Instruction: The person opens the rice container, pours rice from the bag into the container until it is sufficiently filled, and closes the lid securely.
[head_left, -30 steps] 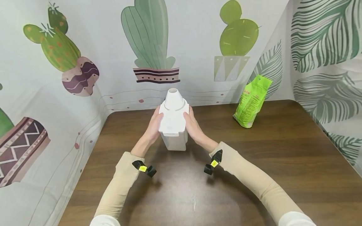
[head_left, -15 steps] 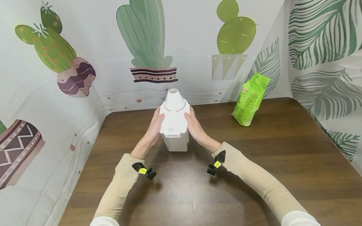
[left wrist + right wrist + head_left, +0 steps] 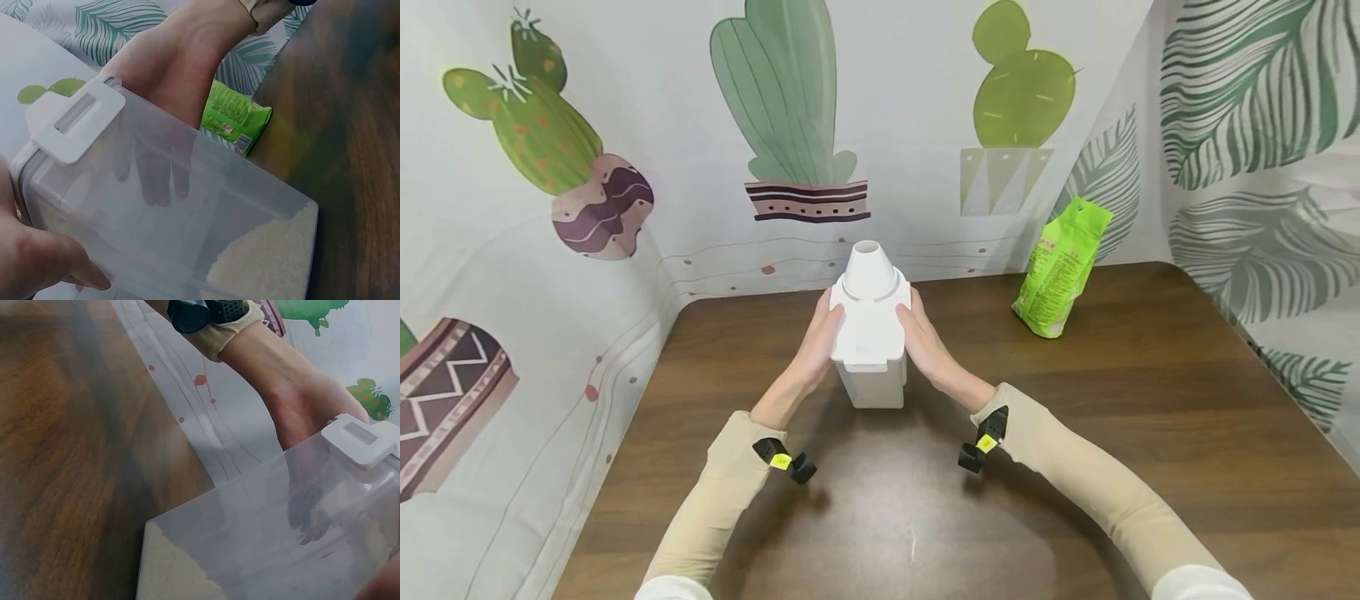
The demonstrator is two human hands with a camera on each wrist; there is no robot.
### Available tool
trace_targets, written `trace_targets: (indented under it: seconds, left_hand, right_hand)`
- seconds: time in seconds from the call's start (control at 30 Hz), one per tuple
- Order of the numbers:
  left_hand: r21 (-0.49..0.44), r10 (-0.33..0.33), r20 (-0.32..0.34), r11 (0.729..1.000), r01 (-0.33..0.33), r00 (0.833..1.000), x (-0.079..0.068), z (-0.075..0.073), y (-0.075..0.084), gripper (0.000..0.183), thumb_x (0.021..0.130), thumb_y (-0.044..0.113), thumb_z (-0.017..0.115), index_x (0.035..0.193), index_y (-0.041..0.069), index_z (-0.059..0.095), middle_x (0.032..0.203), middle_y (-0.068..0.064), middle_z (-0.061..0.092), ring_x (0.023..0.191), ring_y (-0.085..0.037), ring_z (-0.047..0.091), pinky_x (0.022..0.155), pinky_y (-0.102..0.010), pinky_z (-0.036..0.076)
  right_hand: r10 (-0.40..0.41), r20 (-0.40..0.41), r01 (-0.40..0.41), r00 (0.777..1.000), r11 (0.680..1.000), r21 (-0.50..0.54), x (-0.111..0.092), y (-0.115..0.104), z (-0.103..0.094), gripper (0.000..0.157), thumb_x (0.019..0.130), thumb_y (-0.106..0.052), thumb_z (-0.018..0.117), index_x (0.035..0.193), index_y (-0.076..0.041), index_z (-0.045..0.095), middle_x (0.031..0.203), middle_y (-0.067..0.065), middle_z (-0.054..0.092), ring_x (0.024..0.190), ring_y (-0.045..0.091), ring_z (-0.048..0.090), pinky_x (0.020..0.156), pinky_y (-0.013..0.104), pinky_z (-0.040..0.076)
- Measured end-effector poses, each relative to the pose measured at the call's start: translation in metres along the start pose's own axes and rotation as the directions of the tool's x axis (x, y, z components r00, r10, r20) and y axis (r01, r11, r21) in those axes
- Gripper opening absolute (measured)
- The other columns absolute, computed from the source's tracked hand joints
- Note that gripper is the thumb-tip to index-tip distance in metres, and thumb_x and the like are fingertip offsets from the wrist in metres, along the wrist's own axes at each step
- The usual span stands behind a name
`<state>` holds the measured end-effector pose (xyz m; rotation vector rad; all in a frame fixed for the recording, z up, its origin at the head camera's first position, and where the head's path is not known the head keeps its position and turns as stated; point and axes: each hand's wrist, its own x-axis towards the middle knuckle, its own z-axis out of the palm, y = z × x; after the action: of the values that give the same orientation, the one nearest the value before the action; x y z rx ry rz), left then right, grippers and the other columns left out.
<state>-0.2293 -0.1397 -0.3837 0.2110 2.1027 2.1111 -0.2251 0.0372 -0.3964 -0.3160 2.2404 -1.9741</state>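
Observation:
A clear plastic storage container point(image 3: 874, 388) with a white lid point(image 3: 868, 332) is at the middle back of the table, between both hands. A white cone-shaped spout point(image 3: 870, 273) rises from the lid's far end, and a latch point(image 3: 81, 119) is at its near end. My left hand point(image 3: 817, 346) grips the left side, its thumb on the lid's edge. On the other side, my right hand point(image 3: 929, 348) holds it the same way. White grains like rice point(image 3: 265, 259) lie in the container's bottom. Whether the base touches the table cannot be told.
A bright green bag point(image 3: 1062, 268) stands upright at the back right of the brown wooden table point(image 3: 1135, 375). Behind the table hangs a white cloth point(image 3: 917, 125) printed with cacti and leaves. Both wrists carry black cameras point(image 3: 802, 467).
Both hands have shifted the container slightly to the right and nearer to me. Their hold looks the same, and the green bag still stands at the back right.

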Motion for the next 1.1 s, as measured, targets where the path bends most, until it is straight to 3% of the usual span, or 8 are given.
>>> trace_targets:
  seconds: [0.17, 0.43, 0.83, 1.1]
  left_hand:
    - [-0.004, 0.005, 0.018, 1.0, -0.005, 1.0, -0.002, 0.004, -0.001, 0.059, 0.104, 0.022, 0.024, 0.154, 0.006, -0.002, 0.159, -0.013, 0.01, 0.137, -0.025, 0.025, 0.115, -0.043, 0.024]
    - [-0.013, 0.018, 0.029, 1.0, -0.018, 0.999, -0.007, 0.009, -0.002, 0.057, 0.104, 0.021, 0.024, 0.154, 0.008, 0.001, 0.156, -0.013, 0.017, 0.131, -0.024, 0.032, 0.11, -0.04, 0.03]
    - [-0.015, 0.056, 0.001, 0.998, -0.056, 0.998, -0.011, 0.018, 0.0, 0.055, 0.104, 0.021, 0.025, 0.154, 0.006, 0.006, 0.16, -0.011, 0.012, 0.143, -0.025, 0.019, 0.119, -0.044, 0.017]
    - [-0.041, 0.058, 0.006, 0.997, -0.058, 0.998, -0.014, 0.024, -0.003, 0.055, 0.104, 0.021, 0.025, 0.154, 0.007, 0.007, 0.158, -0.013, 0.015, 0.141, -0.026, 0.022, 0.118, -0.045, 0.019]
  right_hand:
    - [-0.006, -0.009, 0.006, 1.0, 0.999, -0.032, -0.003, 0.001, -0.003, 0.06, 0.105, -0.033, 0.02, 0.155, -0.009, -0.002, 0.164, 0.008, 0.0, 0.151, 0.021, 0.001, 0.122, 0.043, 0.005]
    - [-0.002, -0.018, 0.001, 1.0, 0.999, -0.042, -0.011, 0.0, -0.006, 0.059, 0.105, -0.031, 0.021, 0.155, -0.009, 0.0, 0.164, 0.008, 0.003, 0.151, 0.022, 0.003, 0.122, 0.044, 0.006]
    - [-0.036, -0.024, 0.036, 0.999, 0.999, -0.033, -0.017, -0.001, -0.009, 0.058, 0.105, -0.028, 0.022, 0.155, -0.007, 0.001, 0.163, 0.011, 0.004, 0.151, 0.023, 0.003, 0.122, 0.045, 0.006]
    - [-0.02, -0.028, 0.019, 0.999, 1.0, -0.022, -0.021, 0.003, -0.013, 0.058, 0.105, -0.027, 0.022, 0.155, -0.007, -0.001, 0.163, 0.011, 0.001, 0.151, 0.023, 0.001, 0.122, 0.045, 0.005]
